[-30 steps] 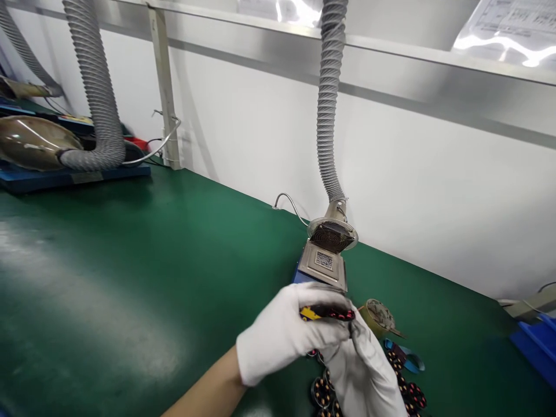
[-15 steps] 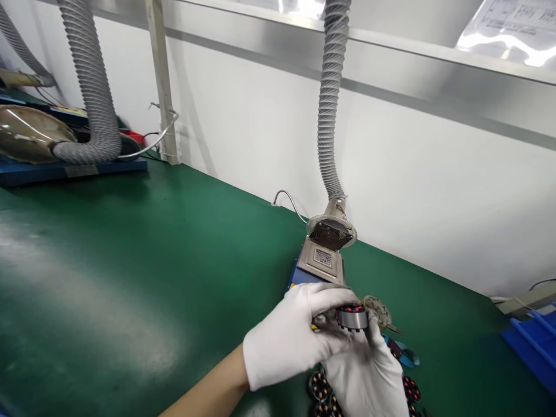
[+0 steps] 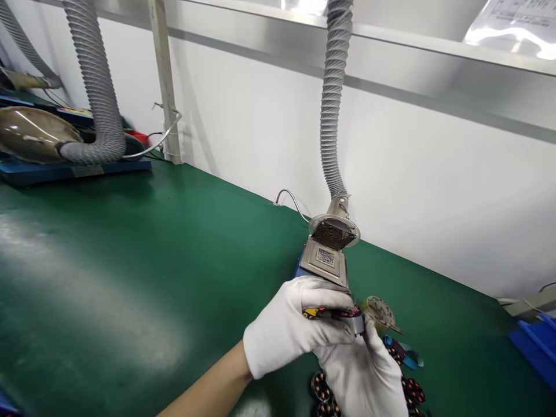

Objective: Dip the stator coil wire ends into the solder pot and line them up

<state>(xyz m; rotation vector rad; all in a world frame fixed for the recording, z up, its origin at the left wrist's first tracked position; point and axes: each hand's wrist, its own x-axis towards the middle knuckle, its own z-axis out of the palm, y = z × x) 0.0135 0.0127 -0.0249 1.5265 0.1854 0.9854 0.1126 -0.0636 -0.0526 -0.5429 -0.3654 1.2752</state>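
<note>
L hand [image 3: 295, 327] & R hand [image 3: 367, 373], grips closed on 1 rnd silver-rimmed pc [image 3: 357, 325].

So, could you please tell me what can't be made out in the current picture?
All in the head view:
- Held round part: partly covered by the left hand.
- Machine with metal plate: near end hidden behind the left hand.
- Loose round parts: full count unclear; right hand and bottom edge hide some.
- Printed sheet: text too small, top edge cuts it.
- Blue bin: cut off by right edge.
</note>
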